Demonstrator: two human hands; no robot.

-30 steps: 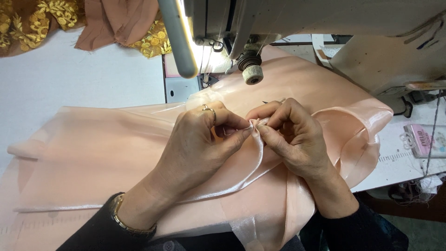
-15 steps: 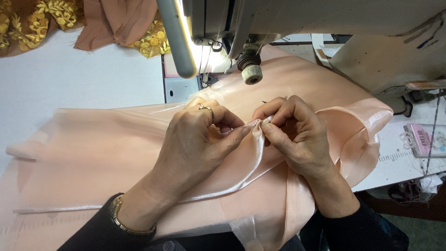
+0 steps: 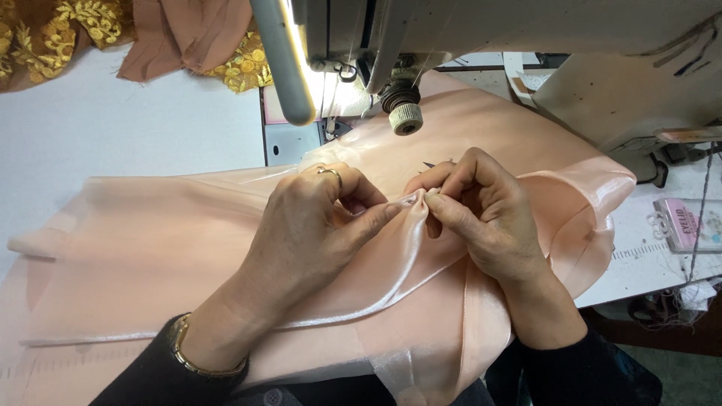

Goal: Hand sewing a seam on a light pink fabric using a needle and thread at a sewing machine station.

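Right in front of the sewing machine, near the middle of the desk, you've got both hands bunched up on the same little spot of that shiny peach fabric. Your left hand comes in from the left with thumb and forefinger closed on a raised fold of the cloth, ring showing on one finger and a gold bracelet at the wrist. Your right hand meets it from the right, fingertips pinched together on the same fold, so the two grips are touching or as good as. I can't tell if there's a pin or thread in there, it's too small to make out.

The fold sits just on the near side of the machine's round knob, so it lies between your hands and the needle area, with both hands about equally close to it. From the pinch, the folded edge runs down and to the left toward you in a long curve. The rest of the fabric spreads out left across the desk and drapes off the near edge. There's gold embroidered cloth at the far left and a small pink packet off to the right.
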